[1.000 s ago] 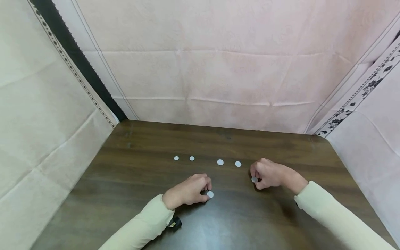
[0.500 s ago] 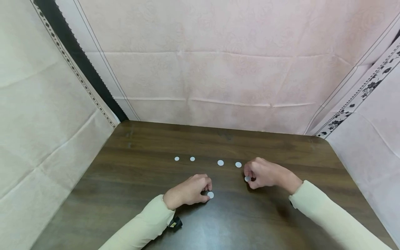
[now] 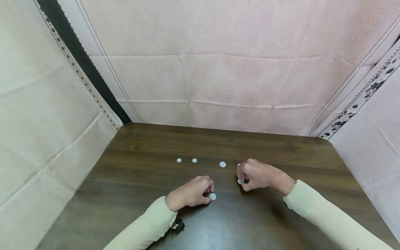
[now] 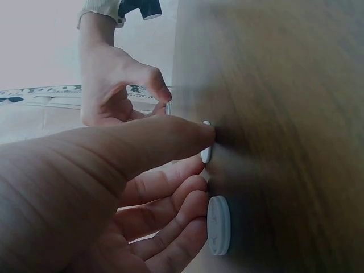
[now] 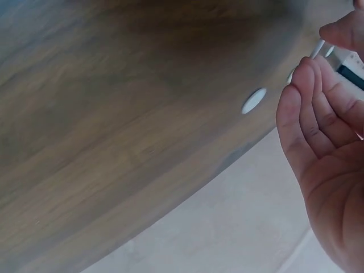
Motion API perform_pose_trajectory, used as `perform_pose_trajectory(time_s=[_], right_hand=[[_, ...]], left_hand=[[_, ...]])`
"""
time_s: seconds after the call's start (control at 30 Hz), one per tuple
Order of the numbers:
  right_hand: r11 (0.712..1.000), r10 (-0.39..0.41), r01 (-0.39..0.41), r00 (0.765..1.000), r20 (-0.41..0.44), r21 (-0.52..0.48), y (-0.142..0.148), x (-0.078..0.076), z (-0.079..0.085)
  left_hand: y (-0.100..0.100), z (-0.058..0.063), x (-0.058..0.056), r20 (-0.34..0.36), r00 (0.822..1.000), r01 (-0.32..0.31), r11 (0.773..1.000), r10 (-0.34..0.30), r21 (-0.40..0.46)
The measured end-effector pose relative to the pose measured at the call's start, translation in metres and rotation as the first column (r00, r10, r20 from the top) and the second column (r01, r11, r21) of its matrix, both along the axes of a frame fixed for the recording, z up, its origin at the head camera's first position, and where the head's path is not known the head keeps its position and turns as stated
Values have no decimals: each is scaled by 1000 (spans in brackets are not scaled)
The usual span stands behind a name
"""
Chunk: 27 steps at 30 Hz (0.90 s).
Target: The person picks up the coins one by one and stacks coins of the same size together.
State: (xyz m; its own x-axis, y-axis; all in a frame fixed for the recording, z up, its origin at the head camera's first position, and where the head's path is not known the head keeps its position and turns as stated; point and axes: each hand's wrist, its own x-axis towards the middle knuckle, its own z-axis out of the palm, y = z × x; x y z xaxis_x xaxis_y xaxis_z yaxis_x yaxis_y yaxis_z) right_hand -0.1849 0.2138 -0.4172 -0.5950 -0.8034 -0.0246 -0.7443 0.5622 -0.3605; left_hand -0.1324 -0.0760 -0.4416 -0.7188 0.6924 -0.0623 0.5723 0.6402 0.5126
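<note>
My left hand [image 3: 192, 191] pinches a flat white disc [image 3: 213, 196] between thumb and fingers, close to the tabletop. Edge-on in the left wrist view, that disc [image 4: 206, 145] shows beside the thumb tip. To the right and slightly farther off, my right hand [image 3: 261, 175] pinches another white disc [image 3: 240, 181]; its thin edge [image 5: 317, 48] appears in the right wrist view. Just behind the right fingers lies a white disc [image 3: 239, 165], mostly hidden by them. A thicker-looking white disc [image 4: 219, 224] with a ridged rim and faint surface marks lies by the left fingers.
Along the middle of the brown wooden table [image 3: 150, 194] lie white discs, a left one [image 3: 179, 160], one beside it [image 3: 194, 160] and a larger-looking one [image 3: 222, 164]. Pale cloth [image 3: 218, 80] hangs behind the table and at both sides.
My right hand has moved left with its disc and now covers most of the rightmost disc of the row. The left hand stays put, and the view has shifted slightly.
</note>
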Motion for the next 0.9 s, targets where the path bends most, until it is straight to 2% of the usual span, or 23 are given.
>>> perform_pose_trajectory(time_s=[0.3, 0.9], right_hand=[[999, 33, -33, 999, 6, 12, -26, 12, -2], [1000, 6, -5, 999, 35, -28, -63, 35, -15]], left_hand=[[0, 1, 0, -10, 1000, 8, 1000, -9, -5], [0, 1, 0, -35, 999, 11, 1000, -12, -21]])
